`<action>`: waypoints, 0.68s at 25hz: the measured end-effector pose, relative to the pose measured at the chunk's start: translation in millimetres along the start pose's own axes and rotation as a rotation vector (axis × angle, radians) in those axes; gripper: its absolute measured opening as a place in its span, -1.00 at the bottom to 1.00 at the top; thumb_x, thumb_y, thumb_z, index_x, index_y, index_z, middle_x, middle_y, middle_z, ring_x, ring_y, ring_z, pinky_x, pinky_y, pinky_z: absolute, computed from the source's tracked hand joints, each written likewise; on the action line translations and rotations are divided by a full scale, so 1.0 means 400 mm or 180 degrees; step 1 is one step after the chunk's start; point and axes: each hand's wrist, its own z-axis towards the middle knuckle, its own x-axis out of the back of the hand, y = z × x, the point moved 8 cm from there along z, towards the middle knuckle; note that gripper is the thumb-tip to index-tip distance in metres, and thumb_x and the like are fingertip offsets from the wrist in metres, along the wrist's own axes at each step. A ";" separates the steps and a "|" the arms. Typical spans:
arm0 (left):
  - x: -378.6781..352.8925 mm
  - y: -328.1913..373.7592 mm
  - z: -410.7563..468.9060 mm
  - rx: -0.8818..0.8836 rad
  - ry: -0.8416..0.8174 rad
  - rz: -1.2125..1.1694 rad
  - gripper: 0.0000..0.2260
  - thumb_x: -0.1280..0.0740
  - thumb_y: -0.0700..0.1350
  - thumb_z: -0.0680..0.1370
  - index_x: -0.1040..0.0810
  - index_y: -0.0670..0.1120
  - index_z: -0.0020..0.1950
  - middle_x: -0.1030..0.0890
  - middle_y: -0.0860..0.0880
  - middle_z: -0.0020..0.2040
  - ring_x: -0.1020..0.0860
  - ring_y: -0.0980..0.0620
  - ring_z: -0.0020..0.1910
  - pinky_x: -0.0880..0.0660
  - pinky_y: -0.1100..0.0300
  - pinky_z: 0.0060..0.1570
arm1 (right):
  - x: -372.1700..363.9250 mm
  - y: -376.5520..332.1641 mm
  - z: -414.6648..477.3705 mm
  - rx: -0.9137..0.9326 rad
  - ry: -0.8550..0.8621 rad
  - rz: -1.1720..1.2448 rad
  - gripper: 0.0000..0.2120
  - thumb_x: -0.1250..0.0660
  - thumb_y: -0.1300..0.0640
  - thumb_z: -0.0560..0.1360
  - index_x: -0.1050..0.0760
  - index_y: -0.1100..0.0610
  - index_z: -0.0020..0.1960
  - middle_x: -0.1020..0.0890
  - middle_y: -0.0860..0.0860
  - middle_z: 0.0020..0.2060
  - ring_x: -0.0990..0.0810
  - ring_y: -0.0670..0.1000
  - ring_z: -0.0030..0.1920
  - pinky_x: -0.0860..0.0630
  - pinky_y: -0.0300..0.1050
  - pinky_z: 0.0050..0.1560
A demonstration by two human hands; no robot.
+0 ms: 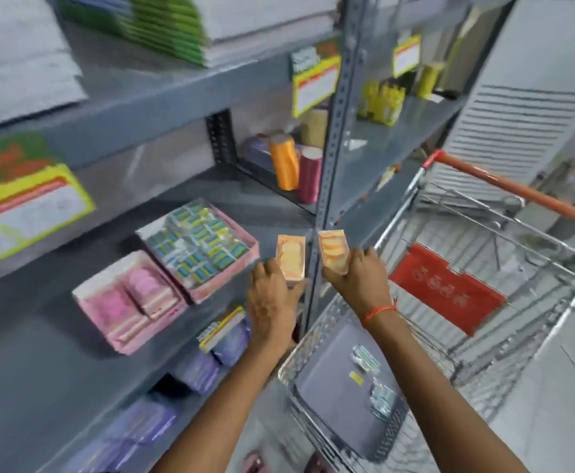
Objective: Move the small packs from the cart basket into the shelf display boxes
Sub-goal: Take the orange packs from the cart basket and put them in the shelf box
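Orange small packs, one in the left hand (272, 298) and one in the right hand (357, 271), are held up between the shelf (74, 353) and the cart basket (313, 336), near two pink display boxes (197, 247). They look light, stiff and easy to pinch by the lower edges. Motion blur leaves the shelf labels unreadable.

One head-worn view looks down, close over shelf (74, 370) and cart (484, 268).

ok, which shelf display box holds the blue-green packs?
The farther pink display box, nearest the left hand; the nearer box holds pink packs.
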 end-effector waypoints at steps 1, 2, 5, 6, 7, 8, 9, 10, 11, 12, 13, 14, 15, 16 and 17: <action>0.040 -0.030 0.005 0.0064 0.0108 -0.0018 -0.54 -0.47 0.08 0.43 -0.51 -0.22 0.14 -0.59 -0.23 0.08 -0.54 -0.21 0.10 -0.50 -0.02 0.04 | -0.005 -0.055 0.004 0.0110 -0.0046 0.0028 -0.55 -0.43 -0.01 0.38 -0.51 0.39 -0.02 -0.58 0.35 -0.05 -0.50 0.30 0.07 -0.43 0.10 0.04; 0.081 -0.063 0.010 0.0150 0.0209 0.0007 -0.53 -0.47 0.09 0.43 -0.51 -0.22 0.15 -0.59 -0.22 0.07 -0.54 -0.21 0.09 -0.49 -0.02 0.05 | -0.018 -0.111 0.007 0.0258 -0.0108 0.0037 -0.54 -0.44 -0.02 0.39 -0.50 0.39 0.00 -0.57 0.35 -0.02 -0.49 0.29 0.09 -0.42 0.10 0.07; 0.192 -0.171 0.020 0.0502 0.0476 0.0149 -0.53 -0.45 0.10 0.43 -0.51 -0.22 0.15 -0.60 -0.21 0.07 -0.56 -0.20 0.06 -0.50 -0.01 0.03 | -0.059 -0.287 0.000 0.0799 -0.0287 0.0066 -0.51 -0.43 -0.02 0.40 -0.51 0.44 0.00 -0.60 0.38 -0.01 -0.47 0.30 0.16 -0.41 0.14 0.13; 0.227 -0.208 0.019 0.0636 0.0563 0.0171 -0.54 -0.45 0.09 0.44 -0.51 -0.22 0.16 -0.60 -0.22 0.07 -0.57 -0.21 0.06 -0.50 -0.02 0.03 | -0.075 -0.341 -0.008 0.0963 -0.0326 0.0115 -0.50 -0.44 -0.01 0.40 -0.51 0.46 -0.01 -0.60 0.40 -0.02 -0.47 0.31 0.16 -0.42 0.15 0.13; 0.256 -0.244 0.017 0.0765 0.0622 0.0183 -0.54 -0.45 0.08 0.44 -0.52 -0.22 0.16 -0.60 -0.23 0.07 -0.57 -0.21 0.07 -0.50 -0.02 0.02 | -0.091 -0.389 -0.016 0.1097 -0.0366 0.0143 -0.50 -0.45 0.00 0.40 -0.51 0.47 -0.01 -0.60 0.41 -0.03 -0.48 0.32 0.16 -0.43 0.16 0.13; 0.278 -0.272 0.015 0.0874 0.0638 0.0197 -0.56 -0.45 0.07 0.45 -0.52 -0.22 0.15 -0.61 -0.23 0.07 -0.56 -0.21 0.08 -0.49 -0.02 0.03 | -0.109 -0.423 -0.023 0.1165 -0.0415 0.0134 -0.50 -0.45 0.00 0.40 -0.51 0.47 -0.01 -0.60 0.42 -0.03 -0.48 0.32 0.16 -0.45 0.16 0.12; 0.300 -0.308 0.008 0.1004 0.0657 0.0213 -0.57 -0.44 0.07 0.46 -0.52 -0.22 0.14 -0.61 -0.23 0.08 -0.56 -0.21 0.09 -0.49 -0.02 0.04 | -0.127 -0.464 -0.036 0.1255 -0.0440 0.0137 -0.50 -0.46 0.02 0.39 -0.51 0.48 -0.01 -0.60 0.43 -0.03 -0.50 0.33 0.15 -0.47 0.16 0.11; 0.320 -0.344 -0.001 0.1140 0.0676 0.0250 -0.58 -0.43 0.06 0.47 -0.52 -0.22 0.15 -0.61 -0.23 0.09 -0.56 -0.20 0.10 -0.49 -0.02 0.06 | -0.150 -0.505 -0.048 0.1384 -0.0450 0.0162 -0.50 -0.49 0.03 0.36 -0.52 0.49 -0.03 -0.60 0.45 -0.07 -0.53 0.35 0.11 -0.50 0.16 0.08; 0.335 -0.378 -0.010 0.1278 0.0671 0.0320 -0.58 -0.41 0.08 0.49 -0.50 -0.20 0.16 -0.60 -0.21 0.10 -0.56 -0.18 0.12 -0.49 -0.01 0.07 | -0.174 -0.538 -0.059 0.1505 -0.0452 0.0199 -0.50 -0.52 0.04 0.33 -0.54 0.49 -0.07 -0.61 0.46 -0.11 -0.56 0.37 0.06 -0.53 0.17 0.03; 0.352 -0.414 -0.020 0.1422 0.0676 0.0386 -0.58 -0.39 0.09 0.50 -0.48 -0.19 0.19 -0.60 -0.19 0.12 -0.56 -0.17 0.14 -0.50 0.00 0.07 | -0.201 -0.571 -0.068 0.1585 -0.0507 0.0223 -0.49 -0.52 0.01 0.31 -0.54 0.47 -0.07 -0.62 0.44 -0.12 -0.58 0.36 0.04 -0.55 0.16 0.02; 0.364 -0.445 -0.031 0.1537 0.0693 0.0421 -0.56 -0.38 0.11 0.50 -0.47 -0.18 0.21 -0.59 -0.19 0.13 -0.57 -0.16 0.14 -0.51 0.01 0.06 | -0.233 -0.595 -0.077 0.1572 -0.0667 0.0197 -0.46 -0.49 -0.05 0.33 -0.54 0.43 -0.01 -0.61 0.41 -0.05 -0.57 0.33 0.09 -0.53 0.13 0.06; 0.374 -0.470 -0.040 0.1640 0.0713 0.0435 -0.55 -0.37 0.11 0.51 -0.45 -0.18 0.23 -0.59 -0.18 0.13 -0.57 -0.16 0.14 -0.52 0.01 0.06 | -0.266 -0.608 -0.084 0.1492 -0.0884 0.0127 -0.42 -0.45 -0.11 0.36 -0.52 0.39 0.07 -0.59 0.37 0.03 -0.54 0.29 0.14 -0.50 0.10 0.13; 0.380 -0.494 -0.048 0.1733 0.0728 0.0461 -0.54 -0.37 0.10 0.51 -0.44 -0.18 0.25 -0.60 -0.18 0.14 -0.58 -0.16 0.14 -0.53 0.01 0.06 | -0.298 -0.619 -0.092 0.1453 -0.1072 0.0051 -0.39 -0.42 -0.16 0.37 -0.50 0.36 0.11 -0.57 0.33 0.09 -0.52 0.26 0.17 -0.47 0.07 0.18; 0.381 -0.509 -0.052 0.1796 0.0702 0.0486 -0.55 -0.37 0.08 0.52 -0.43 -0.18 0.26 -0.59 -0.18 0.14 -0.58 -0.16 0.14 -0.52 0.02 0.07 | -0.326 -0.626 -0.097 0.1444 -0.1195 -0.0004 -0.39 -0.40 -0.18 0.36 -0.51 0.33 0.12 -0.58 0.31 0.10 -0.52 0.24 0.17 -0.46 0.04 0.19; 0.378 -0.523 -0.054 0.1849 0.0662 0.0505 -0.57 -0.37 0.07 0.53 -0.44 -0.18 0.26 -0.59 -0.18 0.15 -0.58 -0.16 0.14 -0.52 0.03 0.09 | -0.345 -0.635 -0.105 0.1477 -0.1255 -0.0032 -0.40 -0.39 -0.20 0.36 -0.52 0.31 0.10 -0.59 0.30 0.09 -0.53 0.23 0.16 -0.47 0.03 0.18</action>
